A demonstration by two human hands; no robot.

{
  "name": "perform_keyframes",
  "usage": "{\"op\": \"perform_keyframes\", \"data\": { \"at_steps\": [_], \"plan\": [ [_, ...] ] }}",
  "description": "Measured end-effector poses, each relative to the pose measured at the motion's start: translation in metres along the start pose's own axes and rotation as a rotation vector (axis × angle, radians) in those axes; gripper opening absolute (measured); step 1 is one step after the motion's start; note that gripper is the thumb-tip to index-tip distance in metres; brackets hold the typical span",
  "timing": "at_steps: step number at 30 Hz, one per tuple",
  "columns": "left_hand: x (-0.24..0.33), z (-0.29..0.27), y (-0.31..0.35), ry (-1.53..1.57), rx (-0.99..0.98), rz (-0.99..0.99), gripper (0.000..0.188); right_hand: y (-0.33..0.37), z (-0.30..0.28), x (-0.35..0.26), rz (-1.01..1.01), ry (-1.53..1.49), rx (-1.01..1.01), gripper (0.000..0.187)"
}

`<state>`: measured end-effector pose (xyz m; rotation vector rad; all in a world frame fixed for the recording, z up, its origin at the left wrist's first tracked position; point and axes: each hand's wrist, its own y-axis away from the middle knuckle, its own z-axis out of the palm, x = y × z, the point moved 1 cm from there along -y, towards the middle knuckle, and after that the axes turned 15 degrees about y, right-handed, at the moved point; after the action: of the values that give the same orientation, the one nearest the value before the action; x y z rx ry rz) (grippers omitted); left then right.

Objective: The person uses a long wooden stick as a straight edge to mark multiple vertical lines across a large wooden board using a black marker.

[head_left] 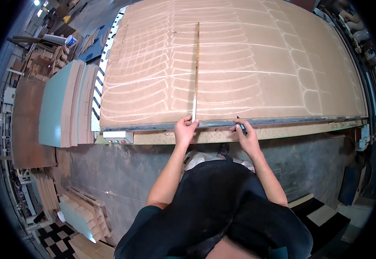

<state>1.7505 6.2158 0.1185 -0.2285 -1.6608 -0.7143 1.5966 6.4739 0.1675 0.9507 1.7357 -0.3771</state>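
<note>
A large brown fibreboard sheet (257, 60) lies on a machine bed, cut through with many curved and gridded lines. A long thin measuring stick (196, 69) lies across it, running away from me. My left hand (185, 129) pinches the stick's near end at the board's front edge. My right hand (245, 131) rests at the same edge, further right, closed around a small dark pen-like tool (241, 126).
The machine bed's front rail (304, 127) runs below the board, with a control box (117, 137) at its left. Stacks of cut panels (67, 103) stand left. More cut pieces (82, 211) lie on the concrete floor, lower left. Dark steps (322, 216) sit lower right.
</note>
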Motion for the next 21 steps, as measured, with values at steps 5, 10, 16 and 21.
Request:
{"op": "perform_keyframes", "data": {
  "at_steps": [5, 10, 16, 21],
  "plan": [
    [0.006, 0.005, 0.003, 0.101, -0.151, -0.237, 0.041, 0.003, -0.016, 0.007, -0.020, 0.049, -0.056, 0.025],
    [0.025, 0.006, 0.012, 0.182, -0.298, -0.325, 0.035, 0.003, -0.018, -0.011, -0.012, 0.109, -0.071, 0.024],
    [0.037, 0.001, 0.018, 0.207, -0.349, -0.491, 0.031, -0.003, -0.004, -0.016, -0.123, 0.183, -0.052, 0.027],
    [0.018, -0.004, 0.012, 0.341, -0.449, -0.447, 0.033, -0.008, 0.010, -0.030, -0.165, 0.260, -0.001, 0.027]
  ]
}}
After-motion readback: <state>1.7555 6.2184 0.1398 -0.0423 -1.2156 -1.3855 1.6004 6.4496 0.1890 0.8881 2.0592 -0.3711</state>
